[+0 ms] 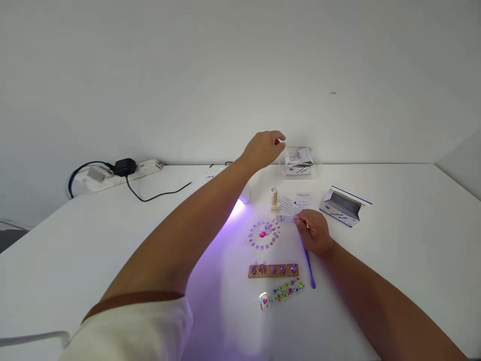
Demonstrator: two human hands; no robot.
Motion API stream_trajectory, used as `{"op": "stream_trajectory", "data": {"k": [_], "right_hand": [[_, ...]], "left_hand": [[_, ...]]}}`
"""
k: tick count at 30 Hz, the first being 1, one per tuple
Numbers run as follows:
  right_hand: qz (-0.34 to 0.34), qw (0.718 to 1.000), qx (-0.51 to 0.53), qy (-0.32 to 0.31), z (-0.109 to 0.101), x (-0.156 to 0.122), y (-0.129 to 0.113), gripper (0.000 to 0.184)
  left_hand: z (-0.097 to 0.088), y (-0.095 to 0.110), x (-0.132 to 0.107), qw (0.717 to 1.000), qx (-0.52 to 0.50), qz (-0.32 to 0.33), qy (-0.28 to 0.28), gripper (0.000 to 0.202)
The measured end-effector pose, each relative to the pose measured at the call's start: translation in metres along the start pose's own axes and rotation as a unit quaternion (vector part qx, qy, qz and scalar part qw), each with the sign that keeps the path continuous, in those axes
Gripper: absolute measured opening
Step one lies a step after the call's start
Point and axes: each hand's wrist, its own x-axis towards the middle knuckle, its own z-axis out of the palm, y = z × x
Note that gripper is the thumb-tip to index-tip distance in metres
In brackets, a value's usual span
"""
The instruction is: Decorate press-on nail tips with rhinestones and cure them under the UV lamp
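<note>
My left hand (264, 148) reaches far across the white table (394, 260), its fingers pinched together beside a clear container of small packets (299, 161); what it pinches I cannot make out. My right hand (314, 231) rests on the table, closed around a blue stick tool (310, 271) and pressing a small white packet (286, 218). Just left of it lies a ring of small gems (264, 234). Nearer me sits a wooden strip with nail tips (273, 271), then a sheet of coloured gem stickers (287, 290). A small bottle (274, 199) stands behind the ring.
A lamp (244, 196) under my left forearm casts purple light over the table. An open box of packets (343, 205) lies at the right. A power strip with a black plug and cable (120, 170) sits at the back left, against the white wall.
</note>
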Motion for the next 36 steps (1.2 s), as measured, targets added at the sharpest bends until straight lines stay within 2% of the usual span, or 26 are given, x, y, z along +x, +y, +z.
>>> {"op": "stream_trajectory", "data": {"k": [1, 5, 7, 8, 10, 12, 16, 20, 26, 29, 36], "right_hand": [[-0.004, 1.0, 0.005, 0.001, -0.001, 0.001, -0.002, 0.017], [-0.026, 0.999, 0.036, 0.006, -0.005, 0.007, -0.019, 0.012], [-0.042, 0.998, 0.054, 0.002, -0.007, 0.009, -0.031, 0.012], [-0.049, 0.997, 0.063, -0.003, -0.008, 0.01, -0.037, 0.012], [-0.062, 0.995, 0.079, -0.011, -0.009, 0.011, -0.049, 0.012], [-0.071, 0.993, 0.091, -0.018, -0.009, 0.011, -0.058, 0.012], [-0.073, 0.992, 0.102, -0.033, -0.007, 0.01, -0.067, 0.012], [-0.067, 0.991, 0.107, -0.049, -0.004, 0.009, -0.065, 0.011], [-0.054, 0.988, 0.126, -0.075, 0.001, 0.006, -0.062, 0.01], [-0.032, 0.989, 0.122, -0.072, 0.003, 0.005, -0.064, 0.012], [-0.005, 0.993, 0.095, -0.065, 0.002, 0.009, -0.069, 0.017]], "left_hand": [[-0.009, -0.001, -0.017, 1.0, -0.005, 0.014, 0.007, 0.03], [-0.037, -0.006, -0.101, 0.979, -0.083, 0.175, 0.057, 0.021], [-0.044, -0.005, -0.141, 0.958, -0.11, 0.26, 0.042, 0.018], [-0.045, -0.004, -0.159, 0.95, -0.112, 0.291, 0.015, 0.021], [-0.044, -0.003, -0.187, 0.94, -0.104, 0.323, -0.031, 0.024], [-0.039, -0.004, -0.204, 0.94, -0.144, 0.308, -0.028, 0.025], [-0.026, -0.014, -0.216, 0.931, -0.244, 0.271, -0.013, 0.021], [-0.017, -0.024, -0.219, 0.929, -0.271, 0.252, 0.006, 0.026], [-0.015, -0.026, -0.222, 0.925, -0.243, 0.292, 0.0, 0.024], [-0.014, -0.024, -0.222, 0.924, -0.219, 0.312, 0.014, 0.024], [-0.009, -0.023, -0.226, 0.936, -0.182, 0.296, 0.052, 0.026]]}}
